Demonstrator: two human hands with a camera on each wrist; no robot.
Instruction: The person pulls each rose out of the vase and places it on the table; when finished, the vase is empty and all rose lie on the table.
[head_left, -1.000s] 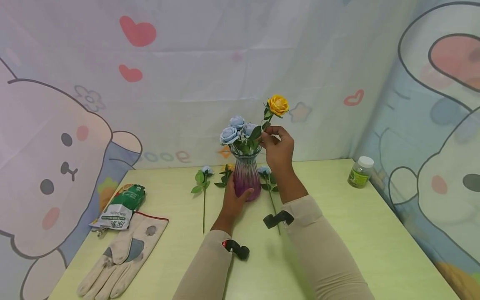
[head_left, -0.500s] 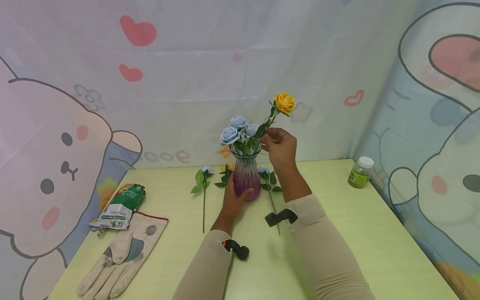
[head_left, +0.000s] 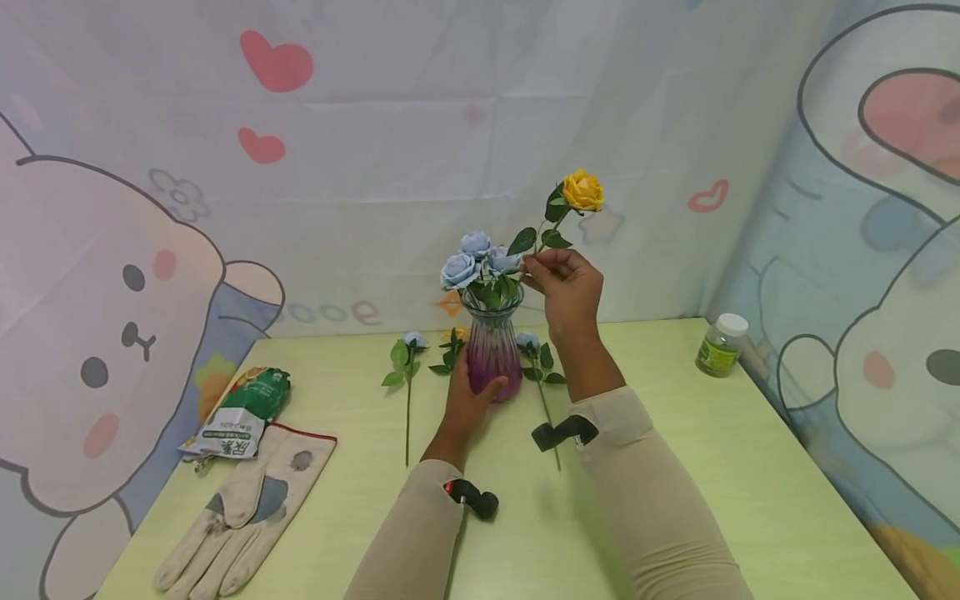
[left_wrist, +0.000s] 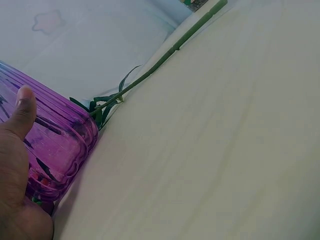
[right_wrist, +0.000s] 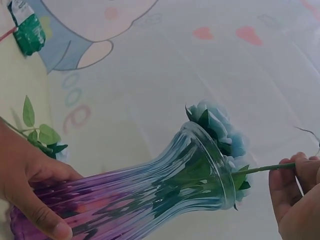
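Steadying the purple vase (head_left: 495, 354) on the table (head_left: 750, 467), the left hand (head_left: 468, 402) is gripping its lower body, wrapped round it. The right hand (head_left: 573, 287) is pinching a yellow rose (head_left: 583, 192) by its stem — a closed hold — at the mouth; its depth is not showing clearly. Three blue roses (head_left: 459, 272) are already standing inside; two loose blue roses (head_left: 408, 371) and a second yellow rose (head_left: 450, 358) are lying nearby, apparently left to add.
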